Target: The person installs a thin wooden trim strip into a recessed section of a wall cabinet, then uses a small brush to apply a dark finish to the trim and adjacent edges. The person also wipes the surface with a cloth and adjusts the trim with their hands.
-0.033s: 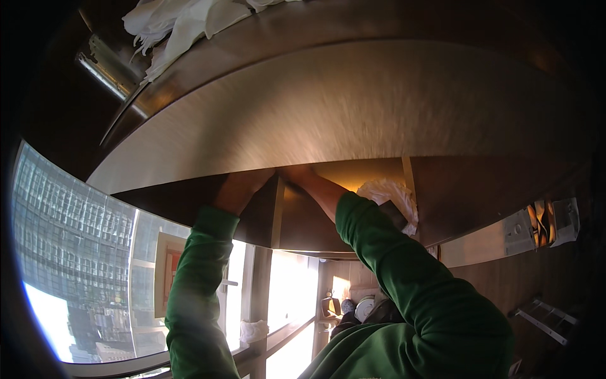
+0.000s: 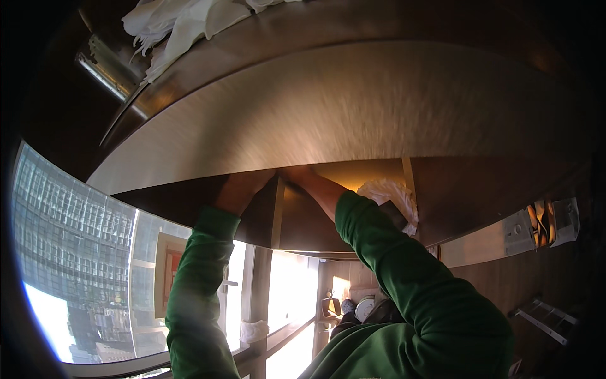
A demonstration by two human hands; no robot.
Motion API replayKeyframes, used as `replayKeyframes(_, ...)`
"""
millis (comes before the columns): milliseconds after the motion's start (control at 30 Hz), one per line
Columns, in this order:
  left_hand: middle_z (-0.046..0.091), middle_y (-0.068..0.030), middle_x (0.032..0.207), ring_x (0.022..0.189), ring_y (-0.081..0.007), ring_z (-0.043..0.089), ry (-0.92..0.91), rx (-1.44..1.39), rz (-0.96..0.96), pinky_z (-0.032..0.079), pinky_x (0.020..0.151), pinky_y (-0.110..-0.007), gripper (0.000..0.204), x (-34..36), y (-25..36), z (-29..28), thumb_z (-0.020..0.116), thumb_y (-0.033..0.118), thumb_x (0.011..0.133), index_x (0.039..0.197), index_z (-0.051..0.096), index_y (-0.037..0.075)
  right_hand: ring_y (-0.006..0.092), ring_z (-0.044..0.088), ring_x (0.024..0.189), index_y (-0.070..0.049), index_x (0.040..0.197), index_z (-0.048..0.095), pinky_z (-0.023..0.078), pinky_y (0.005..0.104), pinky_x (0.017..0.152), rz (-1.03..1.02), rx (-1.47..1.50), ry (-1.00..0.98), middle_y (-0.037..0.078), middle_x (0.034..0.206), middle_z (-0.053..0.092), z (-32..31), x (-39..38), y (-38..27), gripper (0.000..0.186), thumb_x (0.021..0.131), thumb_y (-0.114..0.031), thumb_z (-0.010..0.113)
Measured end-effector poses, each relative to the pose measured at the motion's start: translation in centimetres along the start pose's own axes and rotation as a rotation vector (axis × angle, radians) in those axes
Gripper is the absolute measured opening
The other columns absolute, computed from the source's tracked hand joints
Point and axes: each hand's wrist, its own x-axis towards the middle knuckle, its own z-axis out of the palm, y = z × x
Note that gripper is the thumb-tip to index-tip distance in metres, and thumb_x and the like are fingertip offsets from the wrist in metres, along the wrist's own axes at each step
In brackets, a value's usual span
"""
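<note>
My left hand (image 2: 248, 182) reaches up behind the lower edge of a broad brushed-metal panel (image 2: 303, 114), on the left of a narrow upright divider (image 2: 277, 211). On the divider's other side, close by, my right hand (image 2: 299, 175) also goes in behind the panel edge. The panel hides the fingers of both hands, so what they hold or touch does not show. Beside my right forearm, a crumpled white plastic bag (image 2: 392, 191) sits in the lit compartment, with a dark flat piece (image 2: 394, 215) against it.
White crumpled cloths or bags (image 2: 189, 22) lie above the panel at the upper left, near a shiny metal piece (image 2: 104, 71). A large window (image 2: 76, 246) fills the left side. Far below at the right, a ladder (image 2: 548, 317) lies on the wooden floor.
</note>
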Motion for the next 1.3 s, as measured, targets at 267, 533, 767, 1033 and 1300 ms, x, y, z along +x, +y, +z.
replayKeyframes(267,0.07,-0.0094,0.093,0.097,-0.0289,0.069,-0.067,0.124,0.037,0.053,0.086,-0.045,0.024,1.6,1.6,-1.1,0.075,0.016,0.079,0.102,0.069,0.01,0.0313,0.069,0.116,-0.01,0.131,0.067,0.056,0.0437,0.096,0.044,-0.155,-0.226,0.018,0.133,0.066,-6.1,-0.4,-1.9,0.042,0.097,-0.031,0.053)
replayKeyframes(533,0.067,-0.0033,0.084,0.084,-0.0228,0.067,-0.192,0.286,0.082,0.048,0.082,-0.041,0.019,2.5,2.0,-2.7,0.08,0.022,0.077,0.091,0.07,0.014,0.0319,0.071,0.111,0.002,0.151,0.042,0.054,0.0425,0.095,0.197,-0.363,-0.411,0.019,0.119,0.072,-15.9,-3.9,0.3,0.069,0.093,-0.031,0.058)
replayKeyframes(767,0.067,-0.0016,0.082,0.083,-0.0202,0.068,-0.115,0.305,0.115,0.047,0.082,-0.039,0.009,2.8,2.0,-3.2,0.076,0.02,0.083,0.087,0.07,0.014,0.0345,0.072,0.108,-0.002,0.107,0.076,0.057,0.0453,0.091,0.422,-0.283,-0.248,0.02,0.11,0.074,-24.0,-6.3,3.3,0.034,0.091,-0.027,0.059)
replayKeyframes(1033,0.07,-0.0043,0.089,0.088,-0.0221,0.069,-0.238,0.34,0.075,0.049,0.084,-0.041,0.018,2.2,2.6,-3.9,0.077,0.025,0.084,0.096,0.072,0.012,0.0376,0.07,0.105,0.004,0.127,0.065,0.053,0.0482,0.094,0.324,-0.086,-0.01,0.027,0.108,0.071,-32.8,-22.1,-2.0,0.054,0.091,-0.036,0.068)
replayKeyframes(1300,0.069,-0.0065,0.091,0.094,-0.025,0.068,-0.269,0.287,0.0,0.047,0.09,-0.045,0.023,3.6,2.4,-4.0,0.078,0.028,0.083,0.098,0.073,0.012,0.0416,0.054,0.125,-0.003,0.152,0.04,0.045,0.0519,0.104,0.335,-0.488,-0.154,0.025,0.134,0.055,-29.5,-27.0,1.2,0.103,0.071,-0.046,0.089)
